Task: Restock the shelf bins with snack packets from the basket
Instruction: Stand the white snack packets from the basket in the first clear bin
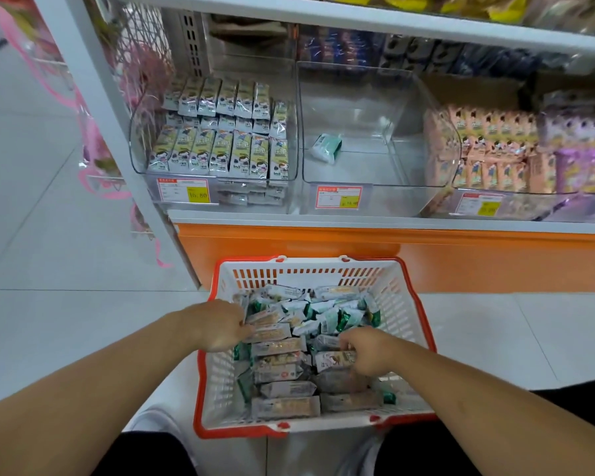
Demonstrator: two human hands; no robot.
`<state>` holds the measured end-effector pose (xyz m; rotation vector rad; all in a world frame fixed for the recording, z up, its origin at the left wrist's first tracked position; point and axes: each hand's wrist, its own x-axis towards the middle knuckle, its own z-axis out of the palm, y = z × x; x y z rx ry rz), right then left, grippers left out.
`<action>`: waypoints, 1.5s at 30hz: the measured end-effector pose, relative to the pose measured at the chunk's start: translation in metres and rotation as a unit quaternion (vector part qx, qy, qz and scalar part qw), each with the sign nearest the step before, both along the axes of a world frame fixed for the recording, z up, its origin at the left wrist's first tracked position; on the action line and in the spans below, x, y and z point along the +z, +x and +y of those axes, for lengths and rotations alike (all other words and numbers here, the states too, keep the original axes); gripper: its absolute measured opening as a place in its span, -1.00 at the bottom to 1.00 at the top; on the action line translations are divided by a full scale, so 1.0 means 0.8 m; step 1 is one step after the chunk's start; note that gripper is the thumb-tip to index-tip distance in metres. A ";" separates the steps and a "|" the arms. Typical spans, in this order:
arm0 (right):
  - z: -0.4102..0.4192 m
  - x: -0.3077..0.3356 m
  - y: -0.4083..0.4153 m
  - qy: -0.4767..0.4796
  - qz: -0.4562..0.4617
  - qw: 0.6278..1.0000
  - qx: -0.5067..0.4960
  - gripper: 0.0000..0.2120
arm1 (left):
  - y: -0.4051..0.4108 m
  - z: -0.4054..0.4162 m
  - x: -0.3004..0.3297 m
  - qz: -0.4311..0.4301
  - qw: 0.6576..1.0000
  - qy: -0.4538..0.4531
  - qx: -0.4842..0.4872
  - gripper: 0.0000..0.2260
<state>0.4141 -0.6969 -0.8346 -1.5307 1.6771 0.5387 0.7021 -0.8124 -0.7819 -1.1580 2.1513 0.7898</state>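
Observation:
A white basket with a red rim stands on the floor below the shelf, filled with several green and grey snack packets. My left hand reaches into its left side, fingers curled around packets there. My right hand is in the middle right of the basket, gripping a grey packet. On the shelf above, the middle clear bin holds one green packet. The left bin is packed with rows of yellow-and-grey packets.
To the right sits a bin of pink packets, with purple packets beyond it. An orange shelf base runs behind the basket. Price tags hang on the bin fronts. Pink netting hangs at the left upright. My knees flank the basket.

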 end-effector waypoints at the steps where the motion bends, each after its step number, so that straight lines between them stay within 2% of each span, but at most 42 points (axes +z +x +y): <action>1: -0.002 0.007 0.001 -0.011 -0.005 1.000 -0.003 -0.58 | -0.001 0.000 0.004 0.003 1.000 -0.001 -0.006 -0.55; 2: -0.006 0.015 0.001 -0.031 -0.013 0.999 -0.008 -0.55 | -0.003 0.000 0.009 0.011 1.000 -0.002 -0.009 -0.57; 5: -0.027 0.049 0.009 -0.131 -0.041 0.990 0.010 -0.63 | -0.017 -0.002 0.035 0.074 0.997 0.008 0.014 -0.58; 8: -0.051 0.102 0.026 -0.234 -0.106 0.966 0.035 -0.62 | -0.041 -0.002 0.071 0.164 0.981 0.062 0.087 -0.63; 10: -0.061 0.144 0.040 -0.296 -0.142 0.943 0.055 -0.64 | -0.056 0.005 0.100 0.225 0.953 0.129 0.154 -0.64; 13: -0.065 0.192 0.054 -0.368 -0.169 0.910 0.084 -0.62 | -0.062 0.014 0.135 0.318 0.895 0.202 0.238 -0.70; 16: -0.066 0.226 0.065 -0.386 -0.153 0.906 0.079 -0.45 | -0.054 0.009 0.151 0.390 0.847 0.194 0.304 -0.79; 20: -0.068 0.257 0.076 -0.375 -0.219 0.901 0.006 -0.43 | -0.037 -0.007 0.176 0.436 0.803 0.182 0.364 -0.91; 23: -0.070 0.262 0.085 -0.369 -0.208 0.906 0.016 -0.29 | -0.031 -0.014 0.186 0.452 0.789 0.202 0.363 -0.89; 28: -0.084 0.256 0.090 -0.387 -0.195 0.901 -0.023 -0.38 | -0.035 -0.020 0.185 0.444 0.797 0.194 0.360 -0.79; 32: -0.088 0.255 0.090 -0.406 -0.210 0.886 -0.083 -0.37 | -0.031 -0.030 0.193 0.443 0.799 0.199 0.354 -0.73; 35: -0.101 0.269 0.089 -0.427 -0.209 0.873 -0.106 -0.31 | -0.024 -0.042 0.211 0.431 0.830 0.135 0.327 -0.74; 36: -0.110 0.276 0.088 -0.436 -0.204 0.870 -0.108 -0.29 | -0.020 -0.049 0.217 0.428 0.841 0.078 0.320 -0.76; 38: -0.134 0.294 0.084 -0.453 -0.190 0.863 -0.114 -0.28 | -0.004 -0.069 0.224 0.415 0.855 -0.092 0.298 -0.81; 41: -0.192 0.311 0.069 -0.472 -0.170 0.857 -0.112 -0.27 | 0.025 -0.101 0.218 0.348 0.861 -0.297 0.221 -0.78; 43: -0.240 0.314 0.057 -0.485 -0.145 0.857 -0.094 -0.25 | 0.040 -0.117 0.205 0.328 0.863 -0.336 0.186 -0.73; 45: -0.288 0.317 0.048 -0.477 -0.121 0.867 -0.084 -0.20 | 0.046 -0.124 0.195 0.321 0.870 -0.327 0.182 -0.72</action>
